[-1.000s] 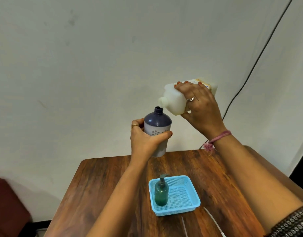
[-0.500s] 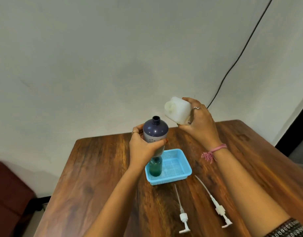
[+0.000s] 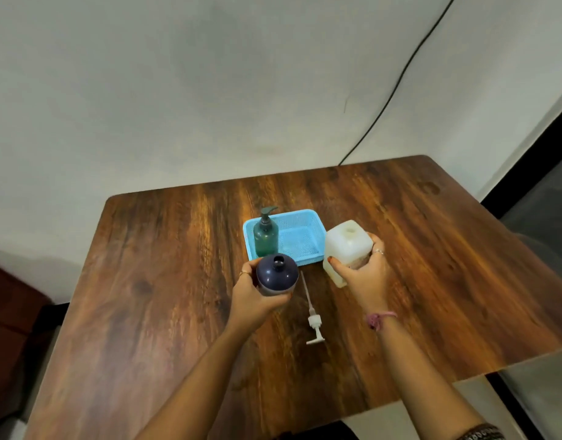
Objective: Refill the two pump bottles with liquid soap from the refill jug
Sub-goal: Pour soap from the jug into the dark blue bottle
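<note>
Head view, looking down on your wooden table [image 3: 165,281], which carries everything. Your right hand [image 3: 365,277] wraps the white refill jug [image 3: 344,246], upright with its open mouth facing up (so nothing spills), just right of the blue basket [image 3: 308,217]. Your left hand [image 3: 257,296] curls round the dark purple pump bottle [image 3: 277,274], also upright, neck open, just in front of the basket. The green pump bottle [image 3: 266,236] stands in the basket's left half with its pump fitted, probably parked there as finished. One loose white pump [image 3: 313,319] lies on the table between your hands, likely awaiting the purple bottle. Soap levels in both bottles and the jug cannot be read; whether either held container touches the table is hidden by your hands.
</note>
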### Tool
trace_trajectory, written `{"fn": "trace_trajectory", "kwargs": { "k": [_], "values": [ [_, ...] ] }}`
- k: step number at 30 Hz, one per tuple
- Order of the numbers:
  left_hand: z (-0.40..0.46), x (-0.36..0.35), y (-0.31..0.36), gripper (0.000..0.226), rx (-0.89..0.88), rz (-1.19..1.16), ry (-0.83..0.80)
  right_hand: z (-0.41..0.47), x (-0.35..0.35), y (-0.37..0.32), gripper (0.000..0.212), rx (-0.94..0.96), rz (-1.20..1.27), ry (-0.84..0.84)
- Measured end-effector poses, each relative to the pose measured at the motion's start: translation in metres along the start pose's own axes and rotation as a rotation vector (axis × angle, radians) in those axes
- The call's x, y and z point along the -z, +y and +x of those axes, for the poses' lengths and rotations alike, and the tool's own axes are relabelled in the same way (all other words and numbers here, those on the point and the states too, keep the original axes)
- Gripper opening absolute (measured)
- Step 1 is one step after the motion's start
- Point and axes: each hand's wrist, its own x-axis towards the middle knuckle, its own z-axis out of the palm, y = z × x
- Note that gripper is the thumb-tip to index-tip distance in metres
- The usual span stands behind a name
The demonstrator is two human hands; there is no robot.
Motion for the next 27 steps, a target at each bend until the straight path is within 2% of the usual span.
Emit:
{"fn": "trace_trajectory", "kwargs": {
  "k": [6,15,19,22,24,26,27],
  "values": [
    [-0.012,-0.007,-0.046,0.079,0.094,0.003,-0.005,-0.034,-0.004,0.052,0.079,-0.146,0.052,-0.005],
    [-0.021,-0.013,-0.071,0.078,0.151,-0.044,0.027,-0.056,-0.001,0.072,0.080,-0.219,0.127,0.008],
    [-0.025,-0.017,-0.072,0.079,0.144,-0.069,0.025,-0.060,0.005,0.074,0.093,-0.263,0.144,-0.005],
    [-0.025,-0.018,-0.075,0.083,0.145,-0.093,0.019,-0.069,0.011,0.074,0.104,-0.363,0.136,-0.023],
    [-0.026,-0.018,-0.080,0.088,0.149,-0.085,0.000,-0.085,0.011,0.076,0.098,-0.407,0.078,0.031],
    [-0.027,-0.017,-0.083,0.091,0.146,-0.065,-0.019,-0.108,0.010,0.079,0.079,-0.403,-0.017,0.072],
    [-0.028,-0.018,-0.084,0.091,0.147,-0.058,-0.023,-0.119,0.009,0.082,0.066,-0.371,-0.068,0.033]
  ]
}}
